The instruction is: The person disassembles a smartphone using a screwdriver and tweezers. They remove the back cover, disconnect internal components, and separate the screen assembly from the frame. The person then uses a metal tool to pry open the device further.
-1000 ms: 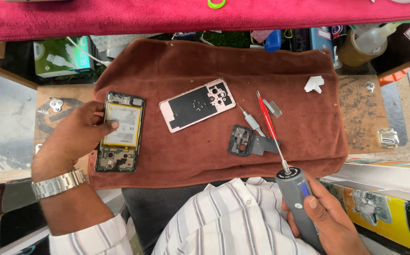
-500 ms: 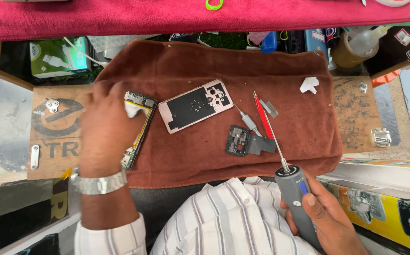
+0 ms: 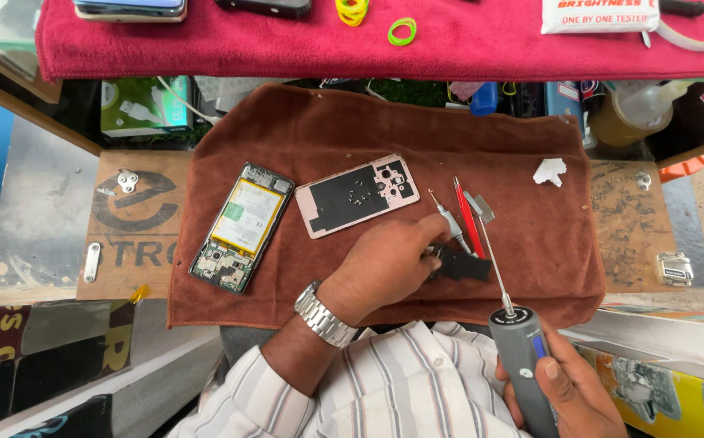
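Screwdriver (image 3: 522, 365), grey electric type, is sitting in the right hand (image 3: 567, 389) at 5 o'clock, fingers wrapped fully around the body, bit pointing up toward the brown towel (image 3: 530, 113). Left hand (image 3: 388, 264) is pinching the small black cover plate (image 3: 461, 264) at centre, fingers closing on its edge. Farther out, the opened phone (image 3: 242, 227) with battery exposed is lying at 9 o'clock and its pink back cover (image 3: 356, 195) at 11, so teardown is looking well underway, reassembly not started.

The left hand (image 3: 388, 264) reaches across the body, palm down, fingers (image 3: 433, 235) curled and pinched together at the tips, a metal watch on its wrist. The right hand (image 3: 567, 389) sits low, fingers wrapped in a closed grip, thumb on top.
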